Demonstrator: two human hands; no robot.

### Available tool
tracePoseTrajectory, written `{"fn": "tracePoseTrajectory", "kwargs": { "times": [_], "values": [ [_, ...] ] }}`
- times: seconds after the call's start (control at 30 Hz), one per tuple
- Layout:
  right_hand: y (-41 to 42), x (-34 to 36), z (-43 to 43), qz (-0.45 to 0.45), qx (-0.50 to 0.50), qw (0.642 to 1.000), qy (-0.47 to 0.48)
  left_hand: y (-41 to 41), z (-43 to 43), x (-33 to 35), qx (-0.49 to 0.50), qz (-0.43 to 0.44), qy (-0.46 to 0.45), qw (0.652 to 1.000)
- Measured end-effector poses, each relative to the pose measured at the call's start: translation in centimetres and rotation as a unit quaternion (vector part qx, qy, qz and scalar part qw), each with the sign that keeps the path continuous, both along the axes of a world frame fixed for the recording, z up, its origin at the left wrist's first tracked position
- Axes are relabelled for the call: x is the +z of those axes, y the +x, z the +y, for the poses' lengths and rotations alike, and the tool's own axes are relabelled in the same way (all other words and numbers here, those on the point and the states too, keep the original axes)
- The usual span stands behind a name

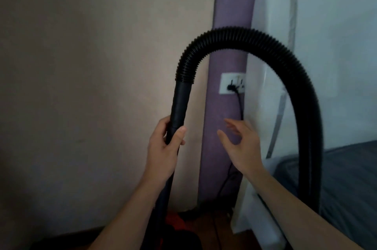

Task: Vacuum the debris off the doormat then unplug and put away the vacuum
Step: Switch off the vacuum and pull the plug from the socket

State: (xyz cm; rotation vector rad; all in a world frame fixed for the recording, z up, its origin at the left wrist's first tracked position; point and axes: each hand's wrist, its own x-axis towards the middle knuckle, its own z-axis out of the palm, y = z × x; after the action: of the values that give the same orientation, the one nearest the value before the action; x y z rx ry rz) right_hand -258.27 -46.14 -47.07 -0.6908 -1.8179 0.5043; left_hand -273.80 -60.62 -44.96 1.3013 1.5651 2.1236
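Gripping the black wand [180, 102] now, the left hand [163, 147] wraps fingers and thumb round the rigid tube just below the hose cuff. The ribbed hose [244, 39] arches up and over to the right, dropping past the bed [346, 168]. Out in front, the right hand [242, 147] has fingers spread and holds nothing, aimed up at the plug [231, 87] seated in the white wall socket [223, 82], apart from it. The cord [240, 106] hangs straight down toward the floor, where a red and black vacuum body [173, 218] shows dimly. No doormat in view. That hose looks light and springy, so it will flop; the stiff wand is the sound hold. For the plug, I'd pinch its hard body, not the limp cord.
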Motion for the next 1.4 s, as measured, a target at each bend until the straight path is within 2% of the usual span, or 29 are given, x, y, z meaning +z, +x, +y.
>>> {"fn": "tracePoseTrajectory", "kwargs": {
  "times": [0.2,0.37,0.53,0.73,0.9,1.0,1.17,1.33,1.4],
  "values": [
    [0.0,6.7,2.8,0.008,-0.042,0.997,0.068,0.2,2.3,4.0,-0.033,0.031,0.017,0.999],
    [-1.4,8.3,4.6,0.012,-0.026,0.999,-0.017,-0.4,3.9,4.6,-0.039,-0.004,0.019,0.999],
    [-3.2,7.7,6.4,-0.051,-0.022,0.994,-0.095,-1.6,4.8,3.4,-0.045,-0.033,0.016,0.998],
    [-6.0,7.5,7.3,-0.112,-0.112,0.982,-0.099,-4.6,6.3,2.9,-0.026,-0.054,0.006,0.998],
    [-6.8,7.0,7.8,-0.046,-0.179,0.98,-0.067,-5.8,7.0,2.4,-0.008,-0.054,-0.007,0.999],
    [-6.9,7.0,7.9,-0.046,-0.2,0.977,-0.057,-5.9,7.3,2.3,-0.026,-0.032,-0.023,0.999],
    [-7.2,6.9,8.3,-0.052,-0.215,0.974,-0.046,-6.2,7.6,2.1,-0.035,-0.026,-0.038,0.998],
    [-6.9,7.7,7.8,-0.04,-0.2,0.976,-0.076,-6.2,7.6,2.3,-0.029,-0.02,-0.033,0.999],
    [-6.6,7.9,6.8,-0.006,-0.181,0.979,-0.096,-6.0,7.6,2.4,-0.031,-0.02,-0.036,0.999]
  ]
}}
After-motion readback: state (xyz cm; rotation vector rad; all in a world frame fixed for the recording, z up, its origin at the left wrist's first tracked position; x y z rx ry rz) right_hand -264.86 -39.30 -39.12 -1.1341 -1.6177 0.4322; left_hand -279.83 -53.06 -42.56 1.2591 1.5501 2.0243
